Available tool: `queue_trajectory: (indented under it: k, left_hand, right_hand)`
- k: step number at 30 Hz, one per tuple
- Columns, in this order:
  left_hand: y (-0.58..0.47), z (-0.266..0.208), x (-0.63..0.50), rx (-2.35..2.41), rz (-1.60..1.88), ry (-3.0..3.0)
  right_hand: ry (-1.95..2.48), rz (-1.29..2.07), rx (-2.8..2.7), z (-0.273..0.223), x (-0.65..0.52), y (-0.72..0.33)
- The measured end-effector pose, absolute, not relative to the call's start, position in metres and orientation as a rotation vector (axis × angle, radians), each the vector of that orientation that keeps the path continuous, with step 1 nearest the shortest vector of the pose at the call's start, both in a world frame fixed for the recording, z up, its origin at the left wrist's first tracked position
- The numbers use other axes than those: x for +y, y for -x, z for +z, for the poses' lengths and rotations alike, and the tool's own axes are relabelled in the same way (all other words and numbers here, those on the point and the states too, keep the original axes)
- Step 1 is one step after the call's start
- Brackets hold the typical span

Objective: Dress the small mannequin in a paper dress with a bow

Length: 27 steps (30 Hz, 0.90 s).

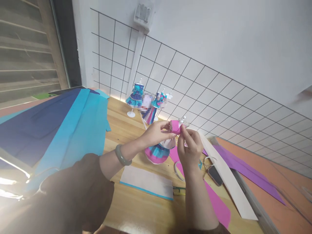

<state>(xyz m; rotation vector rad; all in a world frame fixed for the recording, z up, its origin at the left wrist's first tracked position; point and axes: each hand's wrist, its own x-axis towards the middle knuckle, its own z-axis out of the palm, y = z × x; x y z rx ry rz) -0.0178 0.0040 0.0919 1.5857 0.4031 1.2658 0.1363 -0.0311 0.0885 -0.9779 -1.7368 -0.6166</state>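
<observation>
1. Two hands: the left hand [157, 132] grips one pink band [175, 126] between thumb and fingers; the right hand [191, 146] pinches the band's right edge with its fingertips.
2. One band, held up between the hands, just above one striped skirt [157, 154] in blue, pink and white. The hands partly cover both; whether band and skirt are joined I cannot tell.
3. One bangle [123, 155], on the left wrist.
4. At least two small dresses behind: a blue dress [136, 97] on a white stand and a striped dress [150, 113]. A blurred patch between them hides detail; pale shapes at the right are hard to make out.
5. One white panel [146, 182] with a blue edge, flat on the table [138, 216].
6. One pair of what look like scissors [179, 191], cut off by the right arm.
7. One dark phone [214, 175], partly under the white strip [230, 178].
8. One purple sheet [251, 174], its upper end behind the strip.
9. Pink sheet [218, 206], crossed by the right arm; whether one piece or two is unclear.
</observation>
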Motion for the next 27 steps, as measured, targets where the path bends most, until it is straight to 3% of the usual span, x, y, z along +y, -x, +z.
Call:
queue_trajectory:
  k: [11,27]
  left_hand:
    - [0.0188,0.0911,0.0051,0.416,1.264,-1.637]
    - [0.0197,0.0917,0.0038,0.439,1.270,-1.642]
  right_hand:
    - [0.948,-0.232,-1.635,0.0953,-0.0388,-0.1310]
    - [0.979,-0.464,-1.633,0.0909,-0.0358,-0.1296]
